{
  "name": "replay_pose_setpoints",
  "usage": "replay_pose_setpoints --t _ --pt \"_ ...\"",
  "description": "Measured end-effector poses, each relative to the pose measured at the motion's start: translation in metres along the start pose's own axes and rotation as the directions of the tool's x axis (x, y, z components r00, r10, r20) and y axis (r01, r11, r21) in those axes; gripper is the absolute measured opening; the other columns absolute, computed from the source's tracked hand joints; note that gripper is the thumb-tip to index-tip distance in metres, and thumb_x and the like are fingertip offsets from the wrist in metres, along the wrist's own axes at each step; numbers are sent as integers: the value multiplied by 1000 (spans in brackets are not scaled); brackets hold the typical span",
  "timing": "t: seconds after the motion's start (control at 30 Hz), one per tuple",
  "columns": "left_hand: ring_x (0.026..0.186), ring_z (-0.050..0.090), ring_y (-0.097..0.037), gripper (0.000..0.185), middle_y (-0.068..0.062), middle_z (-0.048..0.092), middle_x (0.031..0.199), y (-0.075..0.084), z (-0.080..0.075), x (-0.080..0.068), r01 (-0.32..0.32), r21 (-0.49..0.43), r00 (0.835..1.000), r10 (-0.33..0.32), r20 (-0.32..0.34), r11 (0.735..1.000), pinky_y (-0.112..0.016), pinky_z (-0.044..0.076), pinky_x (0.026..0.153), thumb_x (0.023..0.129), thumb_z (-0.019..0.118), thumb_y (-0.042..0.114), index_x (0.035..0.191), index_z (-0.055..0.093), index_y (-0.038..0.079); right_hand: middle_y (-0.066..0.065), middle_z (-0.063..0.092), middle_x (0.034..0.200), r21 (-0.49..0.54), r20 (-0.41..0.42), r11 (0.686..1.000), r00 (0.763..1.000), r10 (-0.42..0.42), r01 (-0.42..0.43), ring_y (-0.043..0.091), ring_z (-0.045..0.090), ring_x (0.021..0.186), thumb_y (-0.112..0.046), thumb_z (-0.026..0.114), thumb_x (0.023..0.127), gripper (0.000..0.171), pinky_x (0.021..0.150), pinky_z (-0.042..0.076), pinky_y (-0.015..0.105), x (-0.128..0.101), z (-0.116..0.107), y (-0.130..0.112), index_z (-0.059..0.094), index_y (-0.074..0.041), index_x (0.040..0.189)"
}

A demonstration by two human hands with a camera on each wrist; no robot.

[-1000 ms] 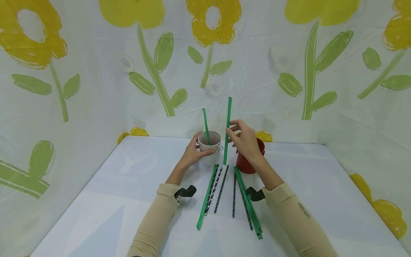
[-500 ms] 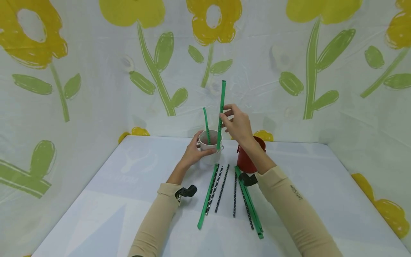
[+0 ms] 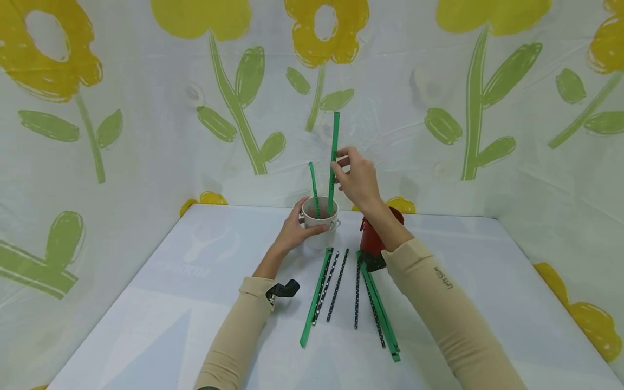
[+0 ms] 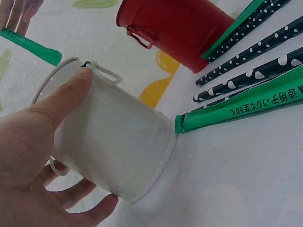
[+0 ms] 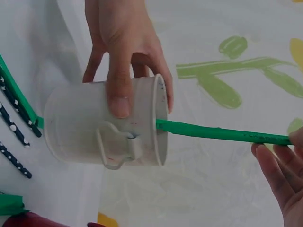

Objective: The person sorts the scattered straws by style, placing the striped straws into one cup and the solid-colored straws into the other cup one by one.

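A small white bucket (image 3: 320, 239) stands upright near the back of the table. My left hand (image 3: 291, 232) grips it from the left, thumb across the front and fingers round the far side. Inside leans one green-wrapped straw (image 3: 314, 187). Above the rim, my right hand (image 3: 359, 176) pinches a second green-wrapped straw (image 3: 335, 135) between thumb and fingers. In the right wrist view that straw's lower end (image 5: 165, 126) is just inside the bucket mouth. In the left wrist view the bucket's wire side handle (image 4: 108, 73) shows beside my thumb.
A red bucket (image 3: 371, 242) stands to the right, partly hidden behind my right forearm. In front of the buckets lie black straws with white dots (image 3: 337, 286) and green-wrapped straws (image 3: 314, 300) in two fanned groups. A flowered sheet (image 3: 390, 108) hangs behind the table.
My right hand has risen and moved left, bringing the green-wrapped straw from beside the white bucket to over it, then into its mouth. My left hand keeps its grip.
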State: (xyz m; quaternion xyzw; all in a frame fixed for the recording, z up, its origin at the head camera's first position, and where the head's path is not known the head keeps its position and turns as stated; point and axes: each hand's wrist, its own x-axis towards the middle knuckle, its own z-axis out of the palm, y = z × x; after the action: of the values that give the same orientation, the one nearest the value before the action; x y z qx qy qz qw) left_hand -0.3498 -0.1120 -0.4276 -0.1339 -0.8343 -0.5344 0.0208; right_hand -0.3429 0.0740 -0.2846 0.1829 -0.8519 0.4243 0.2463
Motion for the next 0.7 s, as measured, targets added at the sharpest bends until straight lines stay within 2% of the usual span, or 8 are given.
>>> replay_pose_setpoints --t 0.4,0.53,0.7 --pt "137 43 -39 100 -6 37 154 -1 0 0 -10 -12 1000 10 -1 1000 -57 43 107 79 81 39 156 20 24 16 72 104 8 37 999 998 50 -51 26 73 72 -19 59 98 28 58 59 29 -18 20 18 56 -6 123" --pt "137 43 -38 100 -6 37 155 -1 0 0 -12 -5 1000 12 -7 1000 -57 43 107 79 81 39 156 20 24 16 72 105 -8 62 997 995 75 -75 28 73 74 -20 59 98 29 59 60 31 -26 32 26 55 -7 124" --pt "138 42 -35 99 -5 38 153 -2 0 1 -30 1 1000 30 -9 1000 -56 42 108 80 81 37 156 20 23 14 72 106 -61 71 993 992 104 -100 23 72 73 -22 60 98 29 59 59 30 -33 43 33 56 -8 123"
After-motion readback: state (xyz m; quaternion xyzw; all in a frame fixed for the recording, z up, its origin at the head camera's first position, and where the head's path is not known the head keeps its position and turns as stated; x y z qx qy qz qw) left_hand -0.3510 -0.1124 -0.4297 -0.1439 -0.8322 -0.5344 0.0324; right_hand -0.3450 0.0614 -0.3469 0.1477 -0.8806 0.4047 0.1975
